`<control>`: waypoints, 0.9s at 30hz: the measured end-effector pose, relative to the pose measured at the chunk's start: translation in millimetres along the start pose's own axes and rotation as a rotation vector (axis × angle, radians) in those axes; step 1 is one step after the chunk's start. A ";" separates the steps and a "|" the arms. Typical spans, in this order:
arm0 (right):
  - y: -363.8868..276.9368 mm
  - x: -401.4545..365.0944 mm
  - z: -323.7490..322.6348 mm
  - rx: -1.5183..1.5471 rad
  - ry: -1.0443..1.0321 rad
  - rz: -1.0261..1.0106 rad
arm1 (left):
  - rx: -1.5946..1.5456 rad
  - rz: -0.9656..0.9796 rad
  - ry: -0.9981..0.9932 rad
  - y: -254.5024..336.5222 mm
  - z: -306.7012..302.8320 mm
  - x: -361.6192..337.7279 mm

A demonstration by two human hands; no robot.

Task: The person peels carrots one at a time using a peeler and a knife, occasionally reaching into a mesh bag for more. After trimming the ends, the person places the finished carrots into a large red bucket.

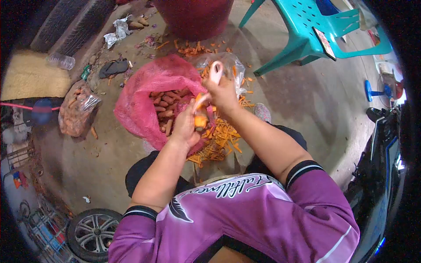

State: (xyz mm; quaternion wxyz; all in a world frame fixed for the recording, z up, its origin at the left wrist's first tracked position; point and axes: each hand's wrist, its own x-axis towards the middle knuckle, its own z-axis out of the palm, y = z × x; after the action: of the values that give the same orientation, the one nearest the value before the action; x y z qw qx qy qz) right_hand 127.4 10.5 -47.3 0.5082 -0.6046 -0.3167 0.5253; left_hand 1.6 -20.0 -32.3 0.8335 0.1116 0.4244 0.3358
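Note:
My left hand [186, 127] is closed around a carrot [200, 122], whose bright orange end shows beside the fingers. In my right hand [224, 94] is a peeler with a pale handle [216, 72]; its head lies over the carrot, partly hidden by my fingers. Just left of both hands, a pink mesh sack [136, 98] gapes open with many unpeeled carrots [164, 103] inside. Orange peelings [221, 140] are heaped on the floor below my hands, between my feet. A clear plastic bag [239, 65] with orange pieces lies beyond my right hand.
A dark red tub [195, 17] stands ahead. To the right are a green plastic chair [298, 26] with a phone [324, 43] on it and a dark motorcycle [377, 171]. On the left lie a filled plastic bag [79, 109], a sandal [113, 69] and a wheel [95, 234].

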 end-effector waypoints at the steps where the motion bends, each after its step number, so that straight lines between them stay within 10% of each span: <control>1: -16.2 4.2 -6.1 0.006 0.109 -0.002 | 0.004 -0.032 -0.024 -3.2 2.1 -1.9; 14: -22.3 17.2 -16.0 0.114 0.188 0.054 | -0.033 -0.221 -0.247 2.9 5.3 -11.2; 27: -23.4 34.0 -34.0 0.119 0.174 0.101 | 0.779 0.446 -0.163 -4.3 1.4 -5.4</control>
State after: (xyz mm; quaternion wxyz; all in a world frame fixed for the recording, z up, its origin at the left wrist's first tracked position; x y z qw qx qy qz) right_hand 171.9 38.7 -38.2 0.5415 -0.6319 -0.2088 0.5137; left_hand 2.4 -26.6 -30.0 0.6673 0.5318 0.4175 0.3125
